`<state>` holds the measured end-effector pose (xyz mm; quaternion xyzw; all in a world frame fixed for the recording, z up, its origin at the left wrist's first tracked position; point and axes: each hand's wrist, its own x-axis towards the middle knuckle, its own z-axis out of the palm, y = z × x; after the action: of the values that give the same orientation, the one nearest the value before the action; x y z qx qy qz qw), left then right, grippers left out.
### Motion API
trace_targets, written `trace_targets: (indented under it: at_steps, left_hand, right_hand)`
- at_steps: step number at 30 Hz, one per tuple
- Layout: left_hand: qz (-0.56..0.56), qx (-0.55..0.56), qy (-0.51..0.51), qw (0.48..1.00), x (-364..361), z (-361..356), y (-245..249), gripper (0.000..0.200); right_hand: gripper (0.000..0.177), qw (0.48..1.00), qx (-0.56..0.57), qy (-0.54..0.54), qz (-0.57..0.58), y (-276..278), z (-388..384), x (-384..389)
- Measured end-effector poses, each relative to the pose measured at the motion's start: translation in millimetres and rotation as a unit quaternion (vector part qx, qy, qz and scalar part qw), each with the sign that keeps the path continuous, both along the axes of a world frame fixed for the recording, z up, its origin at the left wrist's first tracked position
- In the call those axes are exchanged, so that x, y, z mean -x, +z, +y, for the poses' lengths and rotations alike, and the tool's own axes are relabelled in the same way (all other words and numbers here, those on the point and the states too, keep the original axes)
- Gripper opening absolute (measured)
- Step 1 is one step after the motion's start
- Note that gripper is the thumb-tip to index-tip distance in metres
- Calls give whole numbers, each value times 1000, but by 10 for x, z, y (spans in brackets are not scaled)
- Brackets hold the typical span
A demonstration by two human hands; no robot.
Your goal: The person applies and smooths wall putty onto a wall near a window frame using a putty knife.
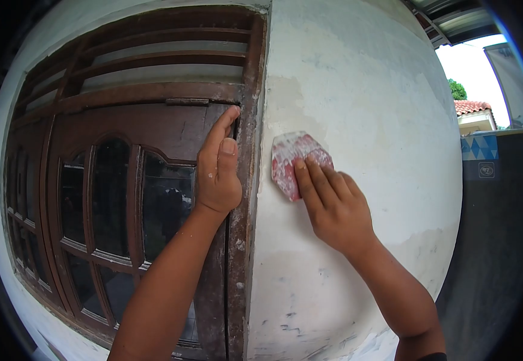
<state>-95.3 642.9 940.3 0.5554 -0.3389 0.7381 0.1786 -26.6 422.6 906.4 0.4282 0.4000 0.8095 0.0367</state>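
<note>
The pad (pixel 288 161) is red, smeared white; the wall (pixel 381 156) off-white with beige patches; the door (pixel 134 201) dark brown; one panel (pixel 479 148) blue-and-white, triangle-patterned.

Brown wooden glass-paned door (pixel 131 210) at left; brown wooden frame post (pixel 251 150) to its right; off-white plastered wall (pixel 369 120) beyond post, rightward. Left hand (pixel 218 177) before door's edge; right hand (pixel 341 207) on flat white-smeared red pad (pixel 286 161), against wall.
</note>
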Motion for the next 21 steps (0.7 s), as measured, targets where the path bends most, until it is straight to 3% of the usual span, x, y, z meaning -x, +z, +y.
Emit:
trace_targets:
  at_steps: [4,8,9,10,11,12,14,15,16,18,21]
  left_hand:
    - [-15,-5,-13,1000,-38,8,2,56]
    - [10,13,-20,1000,23,-65,-97,62]
    - [37,28,-34,998,57,-113,-177,67]
    - [49,29,-37,998,67,-161,-315,67]
    - [56,51,-74,994,85,-207,-504,77]
    - [62,73,-110,989,118,-254,-717,88]
    - [117,106,-155,975,305,-394,-1333,95]
    - [131,116,-160,971,385,-479,-1657,96]
    - [149,127,-167,966,435,-561,-1992,97]
    - [179,143,-186,955,486,-719,-2648,96]
    - [206,181,-260,926,523,-1082,-3505,96]
  right_hand:
    - [41,1000,30,3,4,-554,-136,20]
    - [42,986,5,113,122,-847,-325,209]
    - [42,950,-33,210,228,-944,-357,286]
    - [41,891,-74,301,330,-1071,-403,334]
    - [34,790,-96,412,444,-1227,-447,316]
    - [34,786,-104,409,451,-1364,-488,335]
    - [25,471,-119,655,579,-1643,-572,377]
    - [24,425,-124,671,595,-1783,-623,380]
    - [24,422,-142,666,599,-1898,-670,387]
    - [25,289,-152,713,620,-2165,-790,422]
    - [26,213,-161,730,629,-2725,-1138,319]
